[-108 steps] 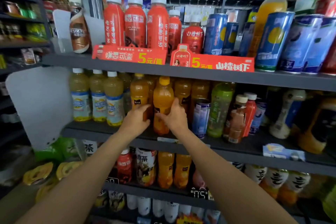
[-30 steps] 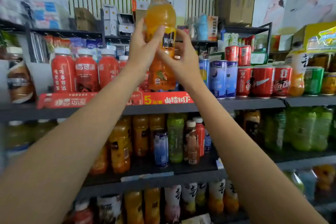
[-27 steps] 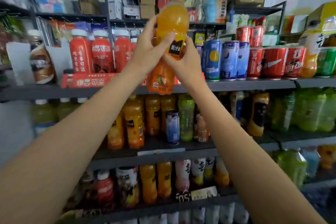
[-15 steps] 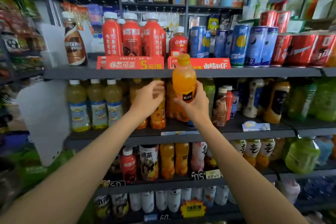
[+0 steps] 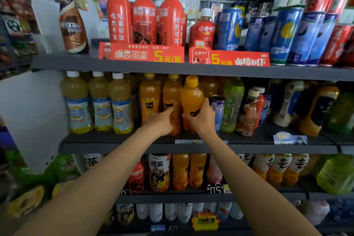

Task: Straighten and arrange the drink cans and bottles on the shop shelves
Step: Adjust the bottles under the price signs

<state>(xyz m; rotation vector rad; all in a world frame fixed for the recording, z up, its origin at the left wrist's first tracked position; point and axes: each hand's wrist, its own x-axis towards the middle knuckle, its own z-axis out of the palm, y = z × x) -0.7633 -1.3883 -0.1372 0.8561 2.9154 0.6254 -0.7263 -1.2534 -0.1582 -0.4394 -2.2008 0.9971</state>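
Labels: red price strips [image 5: 141, 55] on top shelf [image 5: 57, 62] read "5元", fronting red bottles [image 5: 144, 17]; brown bottle [image 5: 71, 23] at 10 o'clock reads "NESCAFE". Right hand [image 5: 201, 119] grips orange juice bottle [image 5: 191, 97], upright on middle shelf [image 5: 118, 146], centre frame. Left hand [image 5: 161, 120] curls round neighbouring orange bottle [image 5: 171, 94], just beside. Blue cans [image 5: 285, 34] at 2 o'clock. Shop aisle, dark metal shelving.

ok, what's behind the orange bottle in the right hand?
Behind the orange bottle gripped by the right hand, another amber bottle shows, top only. Its lower part and anything deeper are covered.
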